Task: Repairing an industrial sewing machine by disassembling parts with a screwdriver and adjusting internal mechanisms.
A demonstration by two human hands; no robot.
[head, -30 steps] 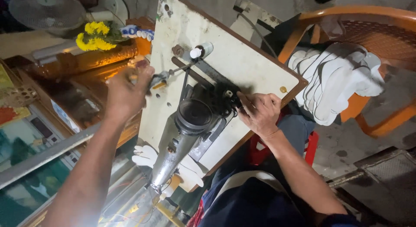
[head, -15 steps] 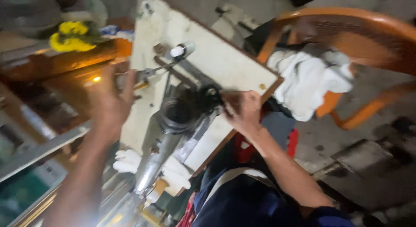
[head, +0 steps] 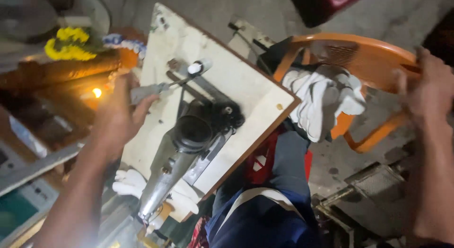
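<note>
Grey handle [head: 147, 91] of a thin metal tool sits at the left edge of the white worktop [head: 246, 94], its rod running to a white-tipped end near the board's middle. Left hand [head: 118, 118] is closed around that handle. Grey cylindrical machine [head: 182, 155] lies just below it on the board. Right hand [head: 432, 89], blurred, is at the orange chair [head: 373, 47] rim; grip unclear. White gloves [head: 321, 99] are draped on the chair.
</note>
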